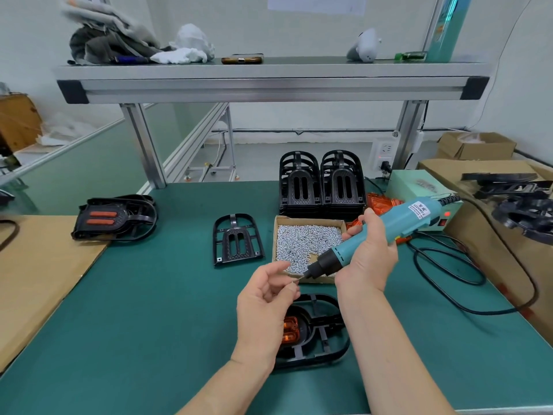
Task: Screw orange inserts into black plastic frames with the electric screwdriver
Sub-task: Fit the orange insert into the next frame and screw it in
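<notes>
Near the lower middle of the frame, both hands meet just above the black frame [324,339] that lies on the green surface [149,324]. An orange insert [290,329] already sits in its left part. The right hand [369,256] is wrapped around the electric screwdriver [386,232] and tilts it down to the left, so that the bit comes to the left hand [266,298]. This hand pinches what seems to be a small screw [294,281] at the bit's tip, probably to load it before driving.

The box of screws [305,244] stands just behind the hands, within easy reach. Behind it are the stacked frames [321,187] and spare inserts [381,203]. A frame with its insert fitted [113,218] lies apart at the left of the frame, I think to keep finished work separate.
</notes>
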`<action>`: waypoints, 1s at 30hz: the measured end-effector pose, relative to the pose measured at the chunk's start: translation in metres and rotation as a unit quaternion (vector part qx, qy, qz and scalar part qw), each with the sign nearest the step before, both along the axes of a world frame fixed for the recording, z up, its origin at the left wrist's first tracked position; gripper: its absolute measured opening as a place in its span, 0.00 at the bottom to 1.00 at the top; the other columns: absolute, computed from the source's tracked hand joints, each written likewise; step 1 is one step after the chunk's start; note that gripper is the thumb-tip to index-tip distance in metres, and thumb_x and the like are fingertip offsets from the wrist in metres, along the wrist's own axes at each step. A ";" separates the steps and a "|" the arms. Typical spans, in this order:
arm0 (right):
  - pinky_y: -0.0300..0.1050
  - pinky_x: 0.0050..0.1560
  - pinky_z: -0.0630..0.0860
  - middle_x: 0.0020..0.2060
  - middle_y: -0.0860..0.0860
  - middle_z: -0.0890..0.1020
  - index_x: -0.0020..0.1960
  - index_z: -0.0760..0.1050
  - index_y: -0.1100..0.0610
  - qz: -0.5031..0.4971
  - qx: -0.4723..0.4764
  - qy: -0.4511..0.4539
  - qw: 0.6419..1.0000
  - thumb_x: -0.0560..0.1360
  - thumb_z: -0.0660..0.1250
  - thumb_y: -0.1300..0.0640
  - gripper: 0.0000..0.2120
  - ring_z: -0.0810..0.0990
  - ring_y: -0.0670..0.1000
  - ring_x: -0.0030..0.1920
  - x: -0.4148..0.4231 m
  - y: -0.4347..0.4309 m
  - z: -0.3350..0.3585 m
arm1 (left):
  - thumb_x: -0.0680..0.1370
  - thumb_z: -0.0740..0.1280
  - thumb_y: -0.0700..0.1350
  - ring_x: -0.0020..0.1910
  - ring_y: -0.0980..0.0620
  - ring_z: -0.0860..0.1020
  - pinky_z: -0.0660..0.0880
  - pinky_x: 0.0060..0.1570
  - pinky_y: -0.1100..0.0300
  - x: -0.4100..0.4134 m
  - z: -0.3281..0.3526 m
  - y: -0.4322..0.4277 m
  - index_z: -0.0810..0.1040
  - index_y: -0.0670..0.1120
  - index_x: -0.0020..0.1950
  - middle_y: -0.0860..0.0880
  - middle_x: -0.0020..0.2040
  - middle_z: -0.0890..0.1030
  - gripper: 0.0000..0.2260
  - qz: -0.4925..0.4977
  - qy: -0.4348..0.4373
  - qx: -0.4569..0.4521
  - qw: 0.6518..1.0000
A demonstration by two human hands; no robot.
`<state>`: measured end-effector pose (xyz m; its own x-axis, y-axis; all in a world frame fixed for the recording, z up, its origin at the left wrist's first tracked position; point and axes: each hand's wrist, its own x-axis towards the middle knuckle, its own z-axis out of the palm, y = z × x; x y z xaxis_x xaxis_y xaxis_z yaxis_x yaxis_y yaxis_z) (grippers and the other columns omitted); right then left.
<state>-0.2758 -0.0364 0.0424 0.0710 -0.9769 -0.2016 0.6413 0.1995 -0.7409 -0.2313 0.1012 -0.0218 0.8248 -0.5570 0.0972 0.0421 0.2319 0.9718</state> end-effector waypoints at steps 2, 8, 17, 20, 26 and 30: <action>0.37 0.28 0.74 0.25 0.48 0.76 0.46 0.75 0.57 0.005 0.001 -0.005 1.000 0.73 0.73 0.57 0.08 0.75 0.46 0.25 0.001 0.001 0.000 | 0.75 0.69 0.29 0.43 0.49 0.82 0.80 0.51 0.57 -0.001 -0.001 0.001 0.84 0.56 0.52 0.46 0.41 0.83 0.21 0.000 -0.027 0.009 1.000; 0.36 0.28 0.73 0.24 0.47 0.75 0.48 0.74 0.56 0.007 -0.026 0.012 1.000 0.74 0.73 0.57 0.08 0.74 0.46 0.25 0.004 0.005 0.000 | 0.75 0.68 0.28 0.46 0.53 0.82 0.79 0.55 0.58 -0.003 -0.003 0.006 0.84 0.58 0.53 0.51 0.45 0.84 0.23 0.020 -0.157 0.058 0.986; 0.37 0.29 0.72 0.23 0.49 0.75 0.44 0.71 0.57 0.005 -0.118 0.028 0.993 0.75 0.73 0.58 0.10 0.73 0.47 0.24 0.001 0.017 0.004 | 0.74 0.73 0.38 0.58 0.56 0.79 0.73 0.63 0.53 0.006 0.003 0.020 0.73 0.61 0.69 0.67 0.54 0.82 0.28 0.010 -0.266 0.164 0.950; 0.39 0.29 0.72 0.23 0.50 0.74 0.41 0.71 0.57 0.016 -0.161 0.038 0.986 0.74 0.73 0.58 0.10 0.72 0.47 0.24 -0.004 0.023 0.002 | 0.73 0.73 0.52 0.64 0.60 0.74 0.68 0.66 0.57 0.022 0.001 0.034 0.67 0.68 0.69 0.71 0.58 0.78 0.27 -0.018 -0.285 0.222 0.932; 0.42 0.31 0.73 0.25 0.51 0.75 0.41 0.75 0.57 0.058 -0.222 0.083 0.970 0.71 0.73 0.57 0.08 0.72 0.49 0.25 -0.006 0.037 -0.010 | 0.67 0.65 0.72 0.76 0.64 0.52 0.53 0.76 0.59 0.042 -0.024 0.058 0.58 0.64 0.76 0.67 0.72 0.60 0.39 -0.172 -0.397 0.328 0.840; 0.42 0.29 0.73 0.26 0.50 0.76 0.42 0.75 0.58 0.073 -0.236 0.104 0.963 0.70 0.73 0.56 0.08 0.73 0.50 0.25 -0.003 0.045 -0.015 | 0.65 0.64 0.76 0.76 0.62 0.54 0.51 0.76 0.59 0.044 -0.032 0.056 0.59 0.54 0.79 0.61 0.74 0.60 0.48 -0.173 -0.452 0.346 0.804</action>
<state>-0.2790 0.0089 0.0278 0.2212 -0.9456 0.2384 0.4605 -0.1142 -0.8803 -0.1874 0.1571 -0.0534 0.3749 -0.9169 0.1370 -0.8083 -0.2509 0.5326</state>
